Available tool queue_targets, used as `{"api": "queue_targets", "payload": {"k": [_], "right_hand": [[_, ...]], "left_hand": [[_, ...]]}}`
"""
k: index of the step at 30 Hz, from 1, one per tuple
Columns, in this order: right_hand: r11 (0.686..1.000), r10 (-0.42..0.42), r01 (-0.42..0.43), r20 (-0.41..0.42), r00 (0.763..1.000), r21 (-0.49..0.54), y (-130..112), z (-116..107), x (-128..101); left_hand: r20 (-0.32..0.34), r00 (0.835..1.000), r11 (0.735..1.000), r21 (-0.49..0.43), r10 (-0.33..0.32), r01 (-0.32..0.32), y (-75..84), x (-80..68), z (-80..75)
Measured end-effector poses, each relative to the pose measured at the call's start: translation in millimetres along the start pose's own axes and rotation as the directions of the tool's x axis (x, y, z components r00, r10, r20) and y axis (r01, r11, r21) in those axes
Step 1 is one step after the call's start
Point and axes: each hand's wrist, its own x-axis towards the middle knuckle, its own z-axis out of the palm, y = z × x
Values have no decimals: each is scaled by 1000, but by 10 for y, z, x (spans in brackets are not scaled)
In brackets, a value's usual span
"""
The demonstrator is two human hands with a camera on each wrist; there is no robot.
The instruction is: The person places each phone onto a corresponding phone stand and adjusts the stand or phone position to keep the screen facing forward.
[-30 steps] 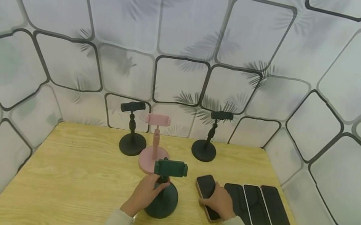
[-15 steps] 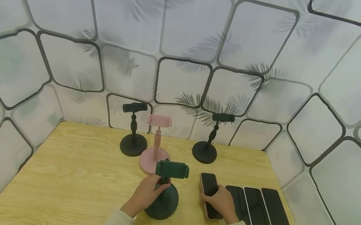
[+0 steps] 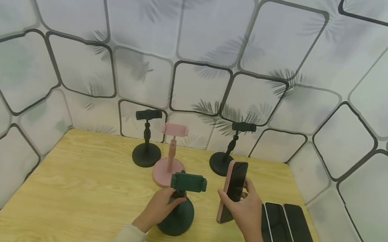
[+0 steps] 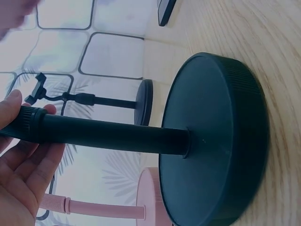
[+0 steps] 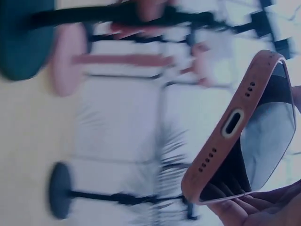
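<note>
Right hand (image 3: 246, 211) grips a pink-cased phone (image 3: 233, 188), dark screen, upright above the table (image 3: 76, 187) beside the green stand (image 3: 179, 205). Left hand (image 3: 159, 209) wraps the stand's pole under its clamp. Round dark base, wood-grain tabletop, tile-and-leaf patterned walls (image 3: 206, 36) around.

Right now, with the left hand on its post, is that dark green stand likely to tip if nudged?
Probably not easily: the dark green stand has a broad, thick round base flat on the table. Its clamp sits high on a thin post, so a top push might rock it. The left hand steadies it.
</note>
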Motion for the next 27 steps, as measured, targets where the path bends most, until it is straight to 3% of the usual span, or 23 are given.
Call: {"api": "queue_targets", "payload": {"k": [5, 9, 17, 27], "right_hand": [[985, -82, 91, -65, 994, 147, -351, -113, -133], [969, -140, 160, -115, 983, 187, -574, -125, -252], [940, -293, 314, -152, 944, 135, -782, 9, -361], [921, -377, 388, -169, 911, 34, -804, 78, -354]], "left_hand": [[-2, 1000, 1000, -7, 6, -6, 27, 21, 20], [2, 1000, 999, -16, 31, -31, 47, 54, 61], [8, 998, 998, 25, 64, -64, 58, 110, 129], [7, 995, 994, 47, 101, -101, 50, 105, 146]]}}
